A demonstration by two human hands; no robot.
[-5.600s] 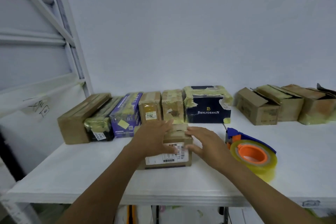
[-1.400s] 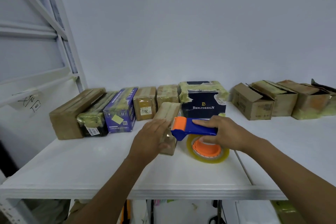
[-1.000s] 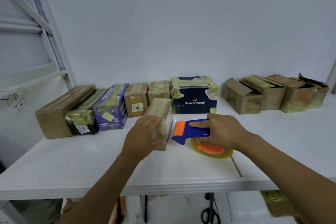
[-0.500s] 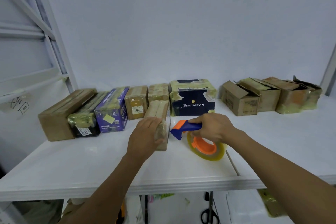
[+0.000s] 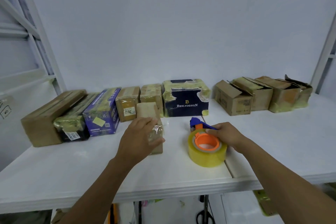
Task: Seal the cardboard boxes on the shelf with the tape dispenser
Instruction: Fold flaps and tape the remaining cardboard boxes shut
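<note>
On the white shelf (image 5: 72,174), the left hand (image 5: 140,138) wraps its grip round the near end of a small cardboard box (image 5: 147,111), apparently to steady it, while the right hand (image 5: 226,133) grips the tape dispenser (image 5: 206,149) resting just to its right, seemingly ready to lay tape.

Blue-orange tape dispenser (image 5: 197,123), yellow tape (image 5: 207,157), white shelf (image 5: 87,169), navy box (image 5: 185,110)
</note>
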